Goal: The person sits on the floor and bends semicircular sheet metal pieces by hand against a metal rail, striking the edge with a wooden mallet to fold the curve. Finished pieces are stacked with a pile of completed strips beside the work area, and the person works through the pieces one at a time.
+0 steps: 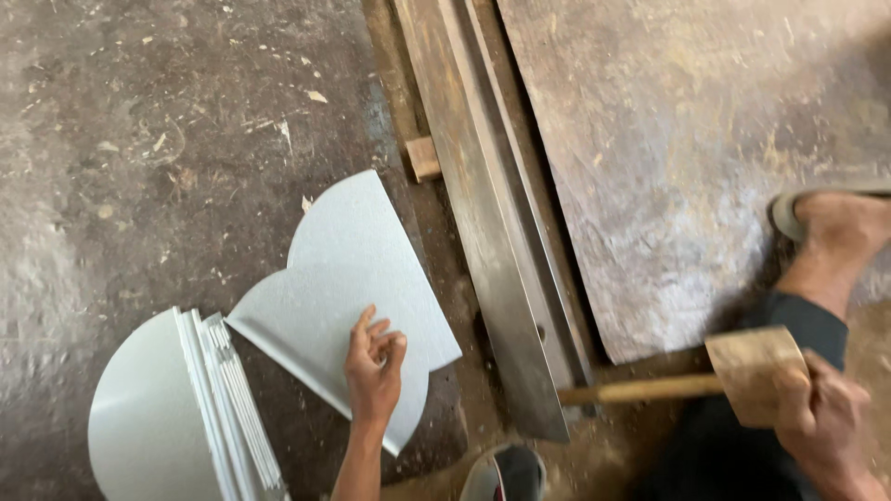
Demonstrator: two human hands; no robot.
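Left hand (374, 364) pressing grey sheet (348, 297), fingers curled; right hand (821, 413) apparently gripping mallet (742, 376).

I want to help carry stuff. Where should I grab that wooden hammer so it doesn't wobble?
Probably by the long handle of the wooden mallet, coming from the left where it pokes out bare. It's a thin round stick a hand can wrap around. The chunky block head is heavy and already covered by the right hand, so hold close to the head to stop it tipping.
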